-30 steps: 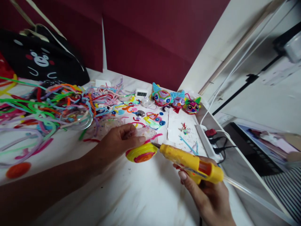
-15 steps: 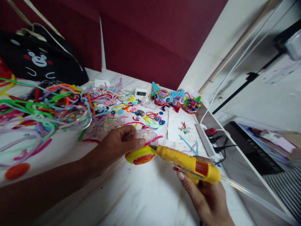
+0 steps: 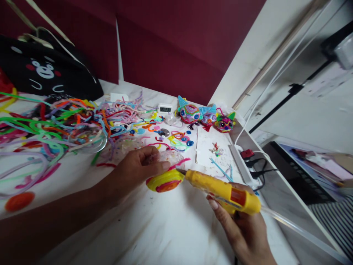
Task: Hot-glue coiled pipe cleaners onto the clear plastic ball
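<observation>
Right hand (image 3: 242,232) wraps the yellow glue gun (image 3: 223,191), fingers closed round its grip; a clear glue stick (image 3: 292,226) pokes out the back; nozzle tip sits right at the edge of the coiled disc (image 3: 164,180). Left hand (image 3: 138,169) pins that disc on the bench (image 3: 165,228), fingers pinched shut over its top rim, just beside the nozzle.

Risks, as I judge: hot tip v. close to left fingertips, so a slip or a glue blob could burn skin; too much glue could ooze & stick disc to bench; loose grip could let the coil unwind.

Materials: disc is fuzzy pipe cleaner wound flat, yellow outside, orange/pink centre; gun is hard glossy plastic w/ red label. Behind: tangled heap of soft multicolour pipe cleaners (image 3: 55,125); three finished fuzzy animal faces (image 3: 206,117) w/ pointed ears; small digital timer (image 3: 164,108); white power strip (image 3: 244,165) at bench edge.
</observation>
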Demonstrator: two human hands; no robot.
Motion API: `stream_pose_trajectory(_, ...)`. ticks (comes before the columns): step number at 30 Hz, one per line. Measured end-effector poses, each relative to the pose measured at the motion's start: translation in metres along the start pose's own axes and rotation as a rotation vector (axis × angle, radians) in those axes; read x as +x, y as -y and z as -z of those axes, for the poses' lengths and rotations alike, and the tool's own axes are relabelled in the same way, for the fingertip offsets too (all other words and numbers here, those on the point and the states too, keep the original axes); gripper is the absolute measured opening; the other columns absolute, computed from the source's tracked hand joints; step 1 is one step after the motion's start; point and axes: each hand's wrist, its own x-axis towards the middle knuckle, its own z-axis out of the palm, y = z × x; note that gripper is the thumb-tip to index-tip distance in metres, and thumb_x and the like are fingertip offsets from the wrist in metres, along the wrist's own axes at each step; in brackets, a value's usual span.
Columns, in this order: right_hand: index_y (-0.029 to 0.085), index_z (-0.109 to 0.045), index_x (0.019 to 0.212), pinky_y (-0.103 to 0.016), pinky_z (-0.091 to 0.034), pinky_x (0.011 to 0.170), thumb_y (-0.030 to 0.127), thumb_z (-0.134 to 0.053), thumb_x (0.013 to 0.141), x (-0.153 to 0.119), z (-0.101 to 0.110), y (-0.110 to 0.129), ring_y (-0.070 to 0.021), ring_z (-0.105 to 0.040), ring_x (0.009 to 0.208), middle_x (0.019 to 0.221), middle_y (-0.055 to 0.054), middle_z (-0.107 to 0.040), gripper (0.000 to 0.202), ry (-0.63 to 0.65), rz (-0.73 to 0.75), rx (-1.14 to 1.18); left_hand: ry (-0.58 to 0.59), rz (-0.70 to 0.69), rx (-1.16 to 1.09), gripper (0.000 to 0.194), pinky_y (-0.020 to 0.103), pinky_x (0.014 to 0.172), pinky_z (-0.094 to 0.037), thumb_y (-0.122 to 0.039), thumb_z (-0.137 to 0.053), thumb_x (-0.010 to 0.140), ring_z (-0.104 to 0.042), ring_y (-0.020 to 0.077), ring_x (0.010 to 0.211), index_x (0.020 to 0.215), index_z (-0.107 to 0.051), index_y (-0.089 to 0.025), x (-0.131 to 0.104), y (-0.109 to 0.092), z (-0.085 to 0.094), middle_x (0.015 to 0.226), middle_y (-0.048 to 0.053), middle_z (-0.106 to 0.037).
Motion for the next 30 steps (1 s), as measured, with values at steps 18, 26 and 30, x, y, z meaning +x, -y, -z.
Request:
stream_pose_trajectory(18, 0.029, -0.064, 0.115, -0.024, -0.063, 0.072, 0.013, -0.066, 0.093, 0.005, 0.011, -0.018, -0.0194, -0.069, 0.094, 0.109, -0.005, -0.061, 0.027, 0.093, 0.291, -0.106, 0.01, -0.059, 0.005, 0.048, 0.02, 0.048, -0.021, -0.043, -0.084, 0.064, -0.025, 0.0086, 0.056, 0.063, -0.041, -0.022, 0.003, 0.007, 0.0, 0.061, -0.009, -0.029)
stream_pose_trajectory(26, 0.029, -0.062, 0.117, -0.026, -0.064, 0.071, 0.017, -0.064, 0.095, 0.002, 0.006, -0.016, -0.0204, -0.07, 0.092, 0.107, -0.006, -0.062, 0.025, 0.071, 0.305, -0.133, 0.014, -0.077, 0.002, 0.048, 0.02, 0.045, -0.021, -0.04, -0.084, 0.063, -0.026, 0.0082, 0.054, 0.062, -0.041, -0.021, 0.006, 0.009, 0.0, 0.059, -0.008, -0.031)
stream_pose_trajectory(30, 0.029, -0.062, 0.116, -0.027, -0.063, 0.07, 0.015, -0.063, 0.094, 0.001, 0.008, -0.02, -0.0209, -0.07, 0.092, 0.107, -0.006, -0.062, 0.026, 0.059, 0.31, -0.14, 0.036, -0.075, 0.001, 0.047, 0.019, 0.047, -0.022, -0.041, -0.084, 0.066, -0.027, 0.0085, 0.055, 0.062, -0.041, -0.021, 0.005, 0.008, 0.0, 0.059, -0.008, -0.032)
